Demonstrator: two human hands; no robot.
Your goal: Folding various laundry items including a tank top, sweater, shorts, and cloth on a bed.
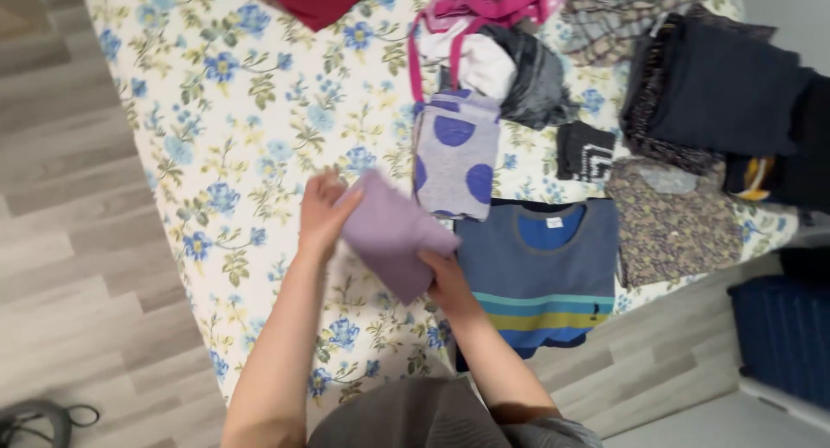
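Both hands hold a folded lilac garment (pixel 396 233) above a bed with a floral sheet (pixel 233 111).

The floral sheet covers the bed, with grey plank flooring (pixel 69 240) at its left. A stack of dark folded clothes (pixel 718 89) lies at the far right; a blue sweater with teal and yellow stripes (pixel 540 271) lies flat just right of the hands; a grey garment with purple dots (pixel 456 154) lies just beyond the lilac garment. The left hand (pixel 322 213) has its fingers closed on the garment's upper left edge. The right hand (pixel 445 279) grips its lower right corner, fingers curled beneath.
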